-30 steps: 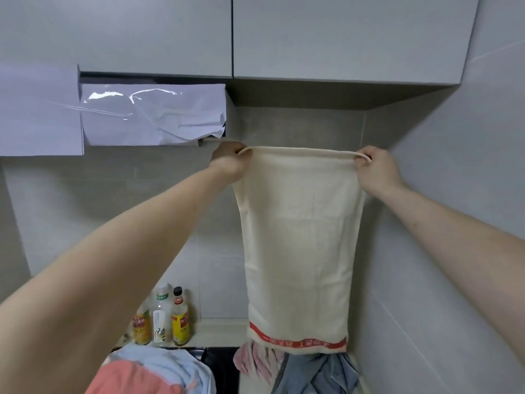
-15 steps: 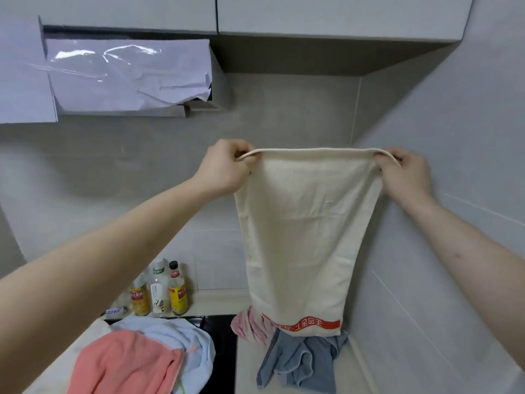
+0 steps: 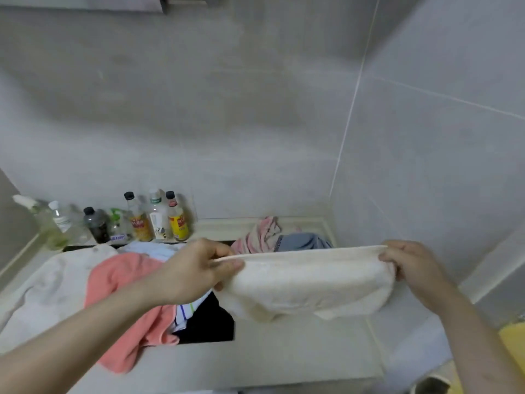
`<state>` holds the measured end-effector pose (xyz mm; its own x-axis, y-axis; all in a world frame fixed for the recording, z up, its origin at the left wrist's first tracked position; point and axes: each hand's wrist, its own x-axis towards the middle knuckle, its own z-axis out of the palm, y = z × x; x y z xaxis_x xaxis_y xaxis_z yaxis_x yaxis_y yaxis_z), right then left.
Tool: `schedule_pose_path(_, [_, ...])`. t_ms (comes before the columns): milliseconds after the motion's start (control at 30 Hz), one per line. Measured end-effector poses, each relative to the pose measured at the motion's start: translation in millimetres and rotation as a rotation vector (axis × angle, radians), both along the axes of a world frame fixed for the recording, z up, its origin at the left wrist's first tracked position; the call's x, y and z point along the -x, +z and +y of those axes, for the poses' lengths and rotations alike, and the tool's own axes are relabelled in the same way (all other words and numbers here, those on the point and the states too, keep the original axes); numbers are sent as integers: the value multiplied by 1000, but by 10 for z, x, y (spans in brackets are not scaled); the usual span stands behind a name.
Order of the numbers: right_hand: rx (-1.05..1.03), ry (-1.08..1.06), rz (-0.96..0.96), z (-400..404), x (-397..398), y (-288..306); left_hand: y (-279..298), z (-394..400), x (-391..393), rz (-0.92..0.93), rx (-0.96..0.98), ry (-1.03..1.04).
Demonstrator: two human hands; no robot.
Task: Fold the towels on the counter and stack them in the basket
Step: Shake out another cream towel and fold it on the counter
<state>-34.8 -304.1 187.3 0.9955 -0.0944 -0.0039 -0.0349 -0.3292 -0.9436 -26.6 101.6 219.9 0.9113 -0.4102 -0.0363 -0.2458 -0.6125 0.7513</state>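
The cream towel (image 3: 306, 282) hangs in the air above the right part of the table (image 3: 270, 362), stretched between both hands. The left hand (image 3: 196, 271) pinches its top left corner, thumb over fingers (image 3: 227, 264), and the right hand (image 3: 409, 268) grips the top right corner with curled fingers. The top hem runs taut and nearly level between them, while the cloth below sags in a soft belly whose lowest folds appear to touch or hang just above the table.

It looks light and quite limp: it keeps no shape of its own and drapes wherever it is not held. The terry surface should give good friction, so a pinch at each corner seems enough, and nothing about it is fragile. The best places to hold are the hemmed corners, since the hem is firmer than the middle and keeps the edge straight. Gripping mid-cloth would probably let the edges slump and spoil the fold.

More towels lie loose on the table: a pink towel (image 3: 122, 302) and a white towel (image 3: 54, 288) to the left, a striped towel (image 3: 255, 237) and a grey towel (image 3: 301, 241) at the far side. Bottles (image 3: 159, 220) stand along the far wall. I cannot say where the basket is; a yellow object (image 3: 511, 348) at the near right edge may be part of it.
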Motion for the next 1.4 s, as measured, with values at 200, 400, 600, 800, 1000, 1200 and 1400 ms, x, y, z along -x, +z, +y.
schedule_pose_path(200, [82,40,405,123,426,-731,-924,75,330,317,-156,-90])
schedule_pose_path(400, [119,92,611,180,597,-1239,-1508,38,393,426,-198,-145])
schedule_pose_path(600, [140,-33,565,120,471,-1422,-1641,56,164,367,-144,32])
schedule_pose_path(800, [143,-37,466,109,140,-1429,-1671,-42,-134,342,-56,195])
schedule_pose_path(1000, [156,-90,390,83,-281,-1590,-1757,-176,-533,250,-72,272])
schedule_pose_path(1200, [179,-152,371,45,-724,-1830,-1902,-275,-952,249,-77,343])
schedule_pose_path(1400, [246,-168,337,6,-1095,-1902,-2007,-426,-1364,256,-94,385])
